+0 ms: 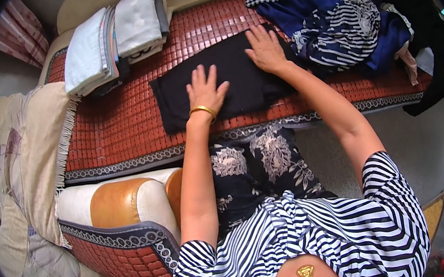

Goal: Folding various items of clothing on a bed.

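A black garment (235,74) lies flat on the red tiled seat mat (121,130), its narrower end towards the left. My left hand (206,92), with a gold bangle at the wrist, rests palm down on its left part, fingers spread. On its upper right part my right hand (267,50) is also laid flat with the fingers apart. Neither hand grips anything. Past my right hand, the garment's right end meets a heap of loose clothes (338,33) in navy, stripes and checks, and cannot be told clearly there.
Two stacks of folded clothes, one pale blue on top (86,47) and one white on top (137,22), stand at the back left. A fringed beige cover (42,160) hangs over the left armrest. Black cloth (431,46) drapes off the seat's right end.
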Demonstrator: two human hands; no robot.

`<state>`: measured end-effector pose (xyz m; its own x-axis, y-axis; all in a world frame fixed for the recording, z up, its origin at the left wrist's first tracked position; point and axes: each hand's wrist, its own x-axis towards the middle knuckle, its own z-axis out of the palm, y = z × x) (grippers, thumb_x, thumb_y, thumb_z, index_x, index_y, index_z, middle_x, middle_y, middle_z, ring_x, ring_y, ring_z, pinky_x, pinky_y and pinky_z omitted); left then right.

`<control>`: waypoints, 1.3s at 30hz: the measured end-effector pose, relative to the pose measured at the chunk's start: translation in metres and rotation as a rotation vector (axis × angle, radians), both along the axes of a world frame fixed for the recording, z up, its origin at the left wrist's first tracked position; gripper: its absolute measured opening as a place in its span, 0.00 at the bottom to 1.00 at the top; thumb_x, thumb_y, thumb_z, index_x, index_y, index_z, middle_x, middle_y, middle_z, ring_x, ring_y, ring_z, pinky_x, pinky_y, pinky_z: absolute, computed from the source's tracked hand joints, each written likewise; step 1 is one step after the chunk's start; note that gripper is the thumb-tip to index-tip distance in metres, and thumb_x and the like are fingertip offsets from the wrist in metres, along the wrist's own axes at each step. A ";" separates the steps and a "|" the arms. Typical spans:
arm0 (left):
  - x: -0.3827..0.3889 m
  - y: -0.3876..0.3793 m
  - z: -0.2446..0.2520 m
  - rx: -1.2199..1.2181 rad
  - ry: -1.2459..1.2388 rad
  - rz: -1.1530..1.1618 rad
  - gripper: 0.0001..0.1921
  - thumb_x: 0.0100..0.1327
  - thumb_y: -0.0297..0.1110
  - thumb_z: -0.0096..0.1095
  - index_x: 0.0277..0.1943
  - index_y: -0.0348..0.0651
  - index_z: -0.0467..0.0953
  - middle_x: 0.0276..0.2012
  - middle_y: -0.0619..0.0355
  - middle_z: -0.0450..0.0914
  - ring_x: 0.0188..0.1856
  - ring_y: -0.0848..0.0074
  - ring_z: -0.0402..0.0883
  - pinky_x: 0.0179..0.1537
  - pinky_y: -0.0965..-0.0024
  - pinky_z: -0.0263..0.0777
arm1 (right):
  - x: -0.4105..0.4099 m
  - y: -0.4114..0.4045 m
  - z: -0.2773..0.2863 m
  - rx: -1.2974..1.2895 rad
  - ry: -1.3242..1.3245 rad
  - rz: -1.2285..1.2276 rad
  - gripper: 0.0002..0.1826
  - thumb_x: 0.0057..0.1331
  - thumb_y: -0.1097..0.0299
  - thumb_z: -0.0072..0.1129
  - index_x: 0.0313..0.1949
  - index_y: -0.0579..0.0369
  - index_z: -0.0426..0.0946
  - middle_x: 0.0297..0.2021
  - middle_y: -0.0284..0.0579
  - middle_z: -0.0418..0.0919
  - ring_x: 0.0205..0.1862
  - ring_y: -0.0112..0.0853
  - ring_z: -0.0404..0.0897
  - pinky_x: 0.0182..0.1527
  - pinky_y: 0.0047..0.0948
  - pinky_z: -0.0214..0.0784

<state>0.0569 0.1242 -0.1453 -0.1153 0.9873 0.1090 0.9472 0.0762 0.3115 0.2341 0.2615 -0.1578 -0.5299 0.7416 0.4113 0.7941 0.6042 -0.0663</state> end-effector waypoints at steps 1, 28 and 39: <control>0.007 -0.004 -0.002 0.006 0.007 -0.055 0.31 0.58 0.54 0.46 0.63 0.52 0.52 0.64 0.49 0.45 0.66 0.59 0.42 0.59 0.45 0.42 | -0.007 -0.016 0.009 -0.074 0.051 0.119 0.29 0.60 0.55 0.46 0.57 0.56 0.57 0.59 0.50 0.54 0.63 0.42 0.50 0.61 0.46 0.43; 0.067 -0.041 0.024 0.167 -0.038 -0.390 0.16 0.36 0.29 0.70 0.30 0.44 0.71 0.31 0.58 0.68 0.37 0.66 0.70 0.38 0.67 0.68 | 0.116 -0.068 -0.004 -0.071 0.572 0.070 0.06 0.51 0.75 0.50 0.31 0.58 0.72 0.36 0.43 0.74 0.43 0.38 0.71 0.46 0.33 0.63; 0.065 -0.035 0.013 0.172 -0.148 -0.374 0.05 0.50 0.32 0.60 0.28 0.43 0.74 0.26 0.56 0.72 0.32 0.63 0.72 0.36 0.65 0.66 | 0.128 -0.069 0.002 -0.383 0.936 -0.182 0.06 0.51 0.76 0.50 0.30 0.58 0.74 0.29 0.44 0.74 0.28 0.35 0.74 0.32 0.27 0.66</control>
<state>0.1224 0.0890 -0.1328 0.2201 0.9329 0.2849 0.8441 -0.3286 0.4238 0.3623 0.1923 -0.1561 0.0150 0.9470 0.3210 0.4029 0.2881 -0.8687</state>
